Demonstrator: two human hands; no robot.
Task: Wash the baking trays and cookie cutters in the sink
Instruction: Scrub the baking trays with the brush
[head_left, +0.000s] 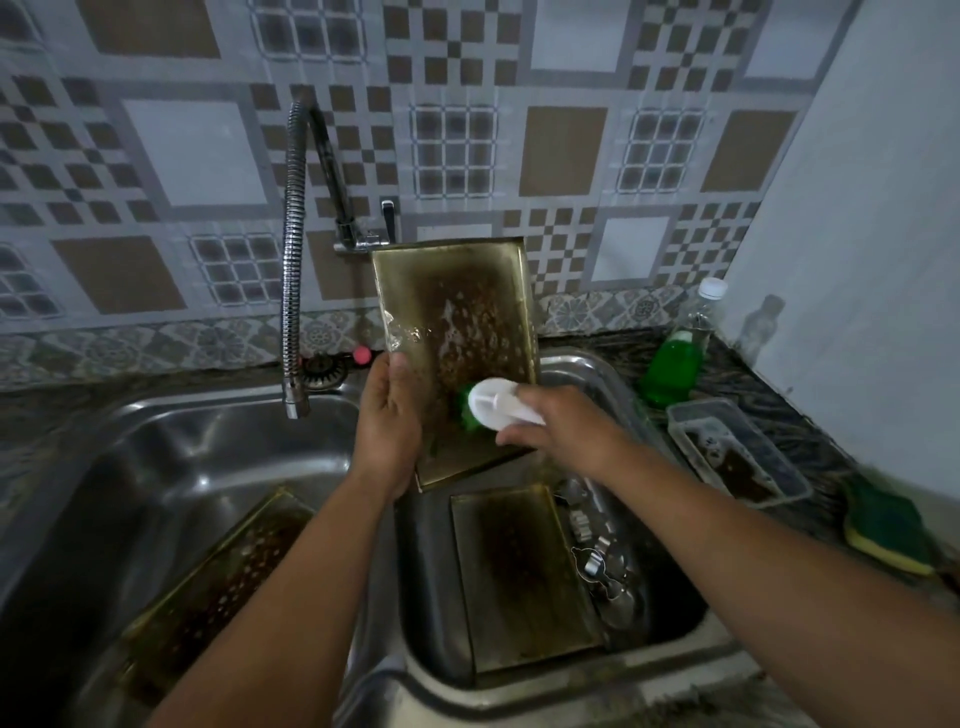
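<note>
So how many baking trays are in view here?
3: one held tray gripped by the left hand, one tray in the left basin, one tray in the right basin. More may be hidden.

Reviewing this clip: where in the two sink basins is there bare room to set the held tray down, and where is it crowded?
The left basin has bare steel between the faucet hose and the tray lying at its near side. The right basin is crowded: another tray fills its floor, with cookie cutters packed along its right edge. The held tray stands over the divider.
</note>
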